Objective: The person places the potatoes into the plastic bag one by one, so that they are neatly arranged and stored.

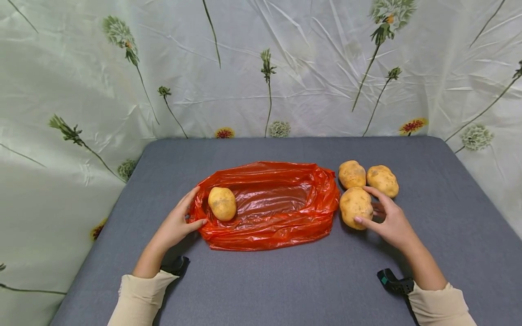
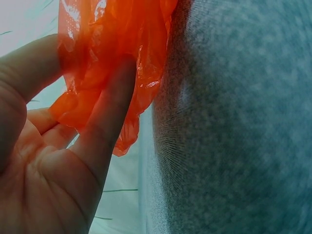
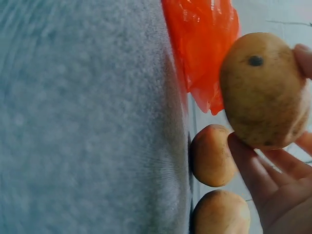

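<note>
Red bag, one: lies on the tabletop, long axis roughly parallel to the far edge. Bagged potato, one: inside, left end. Left hand: thumb and fingers hold that end. Right hand: clamped on the held potato, just beside the bag's right end; bag opening lies leftward. Loose potatoes, two: toward the far right corner, nearer the right hand.

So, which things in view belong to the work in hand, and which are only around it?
Apparently part of the work:
red bag, left hand at its end
bagged potato
held potato, in the right hand
rear left potato
rear right potato

Only around it:
grey table
flowered cloth
</note>
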{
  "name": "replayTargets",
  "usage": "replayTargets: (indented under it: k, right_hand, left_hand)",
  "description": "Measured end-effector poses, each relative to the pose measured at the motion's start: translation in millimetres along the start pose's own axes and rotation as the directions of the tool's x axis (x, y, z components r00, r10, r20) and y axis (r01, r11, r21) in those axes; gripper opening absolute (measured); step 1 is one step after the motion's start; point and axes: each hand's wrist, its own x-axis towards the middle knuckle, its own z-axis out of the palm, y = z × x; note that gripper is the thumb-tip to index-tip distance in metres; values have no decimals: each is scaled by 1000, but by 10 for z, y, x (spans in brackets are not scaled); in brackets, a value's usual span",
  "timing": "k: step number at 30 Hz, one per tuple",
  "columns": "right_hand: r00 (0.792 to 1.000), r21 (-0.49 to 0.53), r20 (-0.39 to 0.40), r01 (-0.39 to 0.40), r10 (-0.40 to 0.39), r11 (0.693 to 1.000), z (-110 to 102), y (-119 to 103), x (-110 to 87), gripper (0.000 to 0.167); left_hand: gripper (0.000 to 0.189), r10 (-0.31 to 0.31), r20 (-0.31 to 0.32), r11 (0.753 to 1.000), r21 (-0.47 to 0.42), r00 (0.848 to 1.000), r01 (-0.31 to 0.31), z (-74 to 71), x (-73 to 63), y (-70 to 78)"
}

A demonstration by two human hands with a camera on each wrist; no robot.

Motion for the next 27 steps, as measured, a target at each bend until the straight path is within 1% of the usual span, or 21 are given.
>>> replayTargets:
  k: [9,17,23,27]
  right_hand:
    - [1000,17,-15,17,-17,1000,-3,-109,81,77]
    - [1000,44,12,27,-28,999,35,-210,224,78]
    - [997,85,18,68,-70,994,114,-256,319,78]
    - [994,133,30,97,-102,986,184,-316,384,77]
  left_hand:
    - [88,1,-4,1000,9,1000,-1,2,-1,-10]
    - [88,8,-11,1000,12,1000,-8,11,2,-14]
    - [88,13,-12,1000,20,1000,-13,11,6,0]
    - [88,11,-14,1000,17,1000,-10,8,1,0]
